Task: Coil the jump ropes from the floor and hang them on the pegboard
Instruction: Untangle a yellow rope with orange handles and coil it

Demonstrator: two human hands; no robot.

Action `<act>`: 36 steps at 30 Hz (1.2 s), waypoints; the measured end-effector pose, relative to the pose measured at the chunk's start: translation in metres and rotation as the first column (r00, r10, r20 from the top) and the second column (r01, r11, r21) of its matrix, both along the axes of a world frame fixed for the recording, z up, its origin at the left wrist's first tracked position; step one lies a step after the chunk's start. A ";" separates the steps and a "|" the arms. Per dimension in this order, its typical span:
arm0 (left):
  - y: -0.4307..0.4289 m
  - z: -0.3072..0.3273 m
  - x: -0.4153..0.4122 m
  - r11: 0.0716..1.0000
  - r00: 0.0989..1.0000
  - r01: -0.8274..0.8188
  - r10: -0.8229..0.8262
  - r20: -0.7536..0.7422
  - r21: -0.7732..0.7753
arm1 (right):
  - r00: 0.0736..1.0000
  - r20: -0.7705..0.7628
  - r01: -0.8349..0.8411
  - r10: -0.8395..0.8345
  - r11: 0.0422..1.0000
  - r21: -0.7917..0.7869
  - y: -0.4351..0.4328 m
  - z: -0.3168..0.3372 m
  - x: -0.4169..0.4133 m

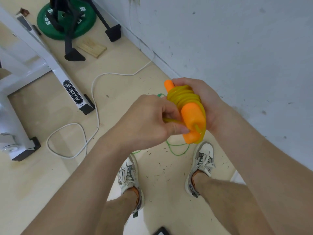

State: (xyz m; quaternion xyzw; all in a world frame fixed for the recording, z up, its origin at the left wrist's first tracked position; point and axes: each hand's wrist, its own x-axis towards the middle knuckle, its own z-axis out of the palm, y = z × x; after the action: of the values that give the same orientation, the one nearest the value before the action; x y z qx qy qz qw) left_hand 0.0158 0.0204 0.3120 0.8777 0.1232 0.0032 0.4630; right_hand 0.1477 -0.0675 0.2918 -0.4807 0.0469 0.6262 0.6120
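The right hand (205,99) curls round a bundle held at chest height above the floor (50,175): two soft, orange foam handles (191,114), cylindrical and side by side, wound with glossy, translucent yellow rope (182,96) in tight loops. The left hand (150,119) pinches a free strand of that rope between thumb and bent fingers, just beside the nearer handle's end. A thin green rope (176,154) lies in loose loops on the pale, smooth floor between two mesh laced shoes (204,160). Further left are a round white cable (118,74), a white metal frame (55,65), a flat wood block (92,48) and a green rubber disc plate (49,28). The scuffed grey wall (237,39) stands to the right.
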 end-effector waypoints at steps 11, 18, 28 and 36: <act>0.001 -0.016 0.002 0.942 0.947 -0.286 0.250 0.202 0.176 | 0.979 -0.091 0.194 -0.183 0.973 0.128 0.000 -0.007 -0.004; 0.016 -0.015 0.003 0.963 0.961 -0.264 0.267 0.068 -0.054 | 0.982 0.014 0.187 -0.191 0.972 0.141 0.004 0.008 -0.007; -0.008 -0.030 0.009 0.743 0.960 0.197 -0.012 -0.281 0.639 | 0.194 0.870 -0.152 0.454 0.890 -0.431 -0.001 -0.004 -0.010; 0.020 -0.009 0.002 0.987 0.979 -0.148 0.155 -0.136 0.060 | 0.795 0.566 -0.139 0.219 0.973 -0.181 -0.003 0.004 -0.002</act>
State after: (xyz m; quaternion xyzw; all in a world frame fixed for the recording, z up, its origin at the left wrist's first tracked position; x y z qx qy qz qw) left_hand 0.0179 0.0408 0.3033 0.8751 0.2216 -0.0201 0.4298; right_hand 0.1458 -0.0705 0.2961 -0.6904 -0.1476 0.4996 0.5020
